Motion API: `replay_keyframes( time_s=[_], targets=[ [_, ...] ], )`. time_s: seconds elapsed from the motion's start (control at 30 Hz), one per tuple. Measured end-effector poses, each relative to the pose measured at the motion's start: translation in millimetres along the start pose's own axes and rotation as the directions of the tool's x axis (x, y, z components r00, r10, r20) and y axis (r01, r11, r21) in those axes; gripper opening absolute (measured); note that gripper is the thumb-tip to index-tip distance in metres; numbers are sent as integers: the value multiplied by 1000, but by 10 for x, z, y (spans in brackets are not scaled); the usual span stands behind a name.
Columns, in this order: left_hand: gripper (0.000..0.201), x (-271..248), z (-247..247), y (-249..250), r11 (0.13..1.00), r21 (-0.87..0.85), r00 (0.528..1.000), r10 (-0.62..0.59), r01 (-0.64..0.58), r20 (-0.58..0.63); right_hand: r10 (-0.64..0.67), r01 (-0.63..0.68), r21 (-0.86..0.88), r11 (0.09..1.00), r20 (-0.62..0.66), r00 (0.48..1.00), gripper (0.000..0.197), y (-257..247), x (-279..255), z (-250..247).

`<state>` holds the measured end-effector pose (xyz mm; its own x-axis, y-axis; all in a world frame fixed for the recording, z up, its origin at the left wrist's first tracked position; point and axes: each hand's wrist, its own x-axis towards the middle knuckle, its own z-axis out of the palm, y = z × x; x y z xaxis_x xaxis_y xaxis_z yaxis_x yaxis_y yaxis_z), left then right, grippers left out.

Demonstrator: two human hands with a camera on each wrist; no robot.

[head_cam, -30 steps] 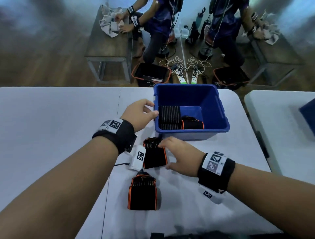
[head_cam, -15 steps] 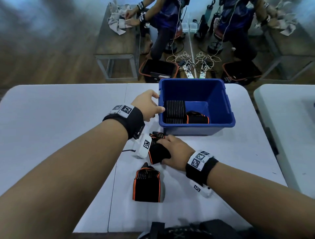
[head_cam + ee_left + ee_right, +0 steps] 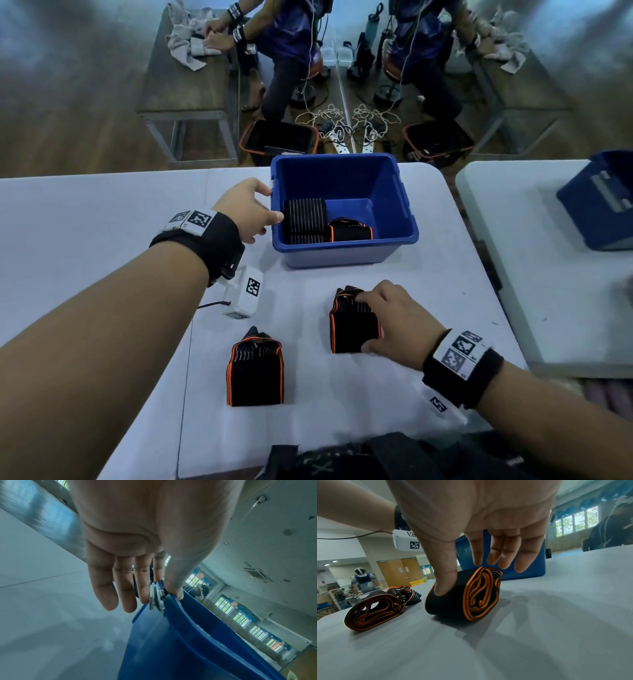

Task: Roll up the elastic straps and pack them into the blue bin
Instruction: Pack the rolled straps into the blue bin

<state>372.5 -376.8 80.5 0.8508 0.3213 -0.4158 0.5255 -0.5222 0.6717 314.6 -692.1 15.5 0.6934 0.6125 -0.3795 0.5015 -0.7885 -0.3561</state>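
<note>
Head view shows the left hand (image 3: 245, 212) pinching the blue bin (image 3: 404, 209) rim at centre, the right hand (image 3: 394, 318) loosely gripping a rolled strap (image 3: 349, 329) lower right on the white table (image 3: 85, 219), another strap (image 3: 255, 370) beside; left wrist view shows thumb (image 3: 173, 588) on the rim with bare table left; right wrist view shows thumb (image 3: 445, 580) pressing the roll, bin behind.

1. Looks like a large shared hall used for recording work: white folding counter (image 3: 102, 219), wood floor (image 3: 68, 113).
2. Other seated people (image 3: 291, 37) handling cloths at a grey bench (image 3: 191, 92).
3. Power strips and cables (image 3: 346, 133) on the floor.
4. Row of windows (image 3: 240, 618), ceiling vent (image 3: 257, 573), wooden doors (image 3: 400, 572).
</note>
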Motion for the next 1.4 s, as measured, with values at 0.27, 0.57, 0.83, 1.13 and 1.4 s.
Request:
replay_keyframes(
  time_s=[0.27, 0.57, 0.83, 1.13, 1.4],
  targets=[
    [42, -22, 10, 31, 1000, 26, 1000, -15, 15, -7, -14, 18, -26, 999, 145, 989, 105, -78, 301, -65],
    [42, -40, 6, 53, 999, 37, 1000, -30, 30, -7, -43, 49, -41, 998, 140, 989, 55, -113, 482, 35],
    [42, -49, 19, 70, 999, 29, 999, -40, 40, -10, -75, 69, 55, 996, 111, 991, 39, -260, 273, -325],
    [40, -96, 22, 66, 1000, 9, 1000, -26, 26, -16, -56, 54, -29, 998, -75, 996, 65, -219, 484, -1744],
    [39, -109, 30, 81, 999, -11, 999, -43, 43, -14, 118, -102, -258, 961, 49, 992, 49, -88, 1726, -1948]
  ],
)
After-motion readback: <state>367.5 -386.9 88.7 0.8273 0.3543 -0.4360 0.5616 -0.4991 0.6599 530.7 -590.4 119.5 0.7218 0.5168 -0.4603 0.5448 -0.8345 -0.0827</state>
